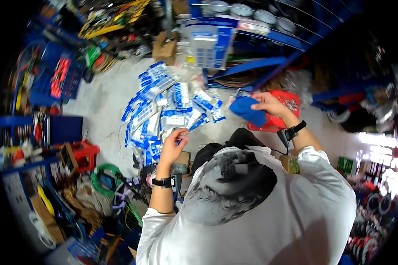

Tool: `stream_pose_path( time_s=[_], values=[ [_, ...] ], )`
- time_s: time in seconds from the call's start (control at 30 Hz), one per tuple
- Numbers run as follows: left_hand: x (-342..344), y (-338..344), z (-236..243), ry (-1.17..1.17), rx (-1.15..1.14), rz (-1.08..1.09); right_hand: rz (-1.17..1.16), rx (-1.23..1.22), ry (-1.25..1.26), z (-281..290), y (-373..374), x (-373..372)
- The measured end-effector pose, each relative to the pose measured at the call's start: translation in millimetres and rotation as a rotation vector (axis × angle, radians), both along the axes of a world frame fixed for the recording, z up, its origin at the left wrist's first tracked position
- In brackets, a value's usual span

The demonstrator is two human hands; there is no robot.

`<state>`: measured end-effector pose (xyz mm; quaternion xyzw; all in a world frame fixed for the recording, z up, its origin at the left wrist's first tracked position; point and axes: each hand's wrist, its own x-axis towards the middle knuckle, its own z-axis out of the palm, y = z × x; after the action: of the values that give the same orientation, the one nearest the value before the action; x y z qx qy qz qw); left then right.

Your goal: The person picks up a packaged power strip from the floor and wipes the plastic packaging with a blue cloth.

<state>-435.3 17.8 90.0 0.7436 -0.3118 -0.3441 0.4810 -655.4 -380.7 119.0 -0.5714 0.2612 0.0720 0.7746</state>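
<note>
My right hand is closed on a soft-looking blue piece, flat and rounded; blur hides its exact kind. It is held up beside a red tray with small metal pieces in it. My left hand hovers at the near edge of a heap of blue-and-white plastic packets. Its fingers are bent and stand apart from the thumb, and I make out nothing held between them. The packets lie loosely over one another on the pale floor.
A larger blue-and-white package hangs on the blue rack ahead. At left stand a red stool and a dark blue box. A coiled green hose and mixed clutter lie at lower left. A cardboard box is behind the heap.
</note>
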Motion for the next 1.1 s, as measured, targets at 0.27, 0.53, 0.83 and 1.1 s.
stream_pose_path(
  time_s=[0.27,0.53,0.83,1.1],
  values=[
    [7,91,16,-0.236,-0.165,0.099,0.659,-0.34,-0.243,78,188,142],
    [-12,159,-10,-0.021,-0.08,0.71,0.639,-0.765,-0.429,43,246,206],
    [7,175,5,-0.027,-0.144,1.107,1.005,-0.726,-0.56,-28,293,308],
    [22,191,-27,-0.009,0.143,1.234,1.32,-0.787,-0.191,-181,311,455]
  ],
)
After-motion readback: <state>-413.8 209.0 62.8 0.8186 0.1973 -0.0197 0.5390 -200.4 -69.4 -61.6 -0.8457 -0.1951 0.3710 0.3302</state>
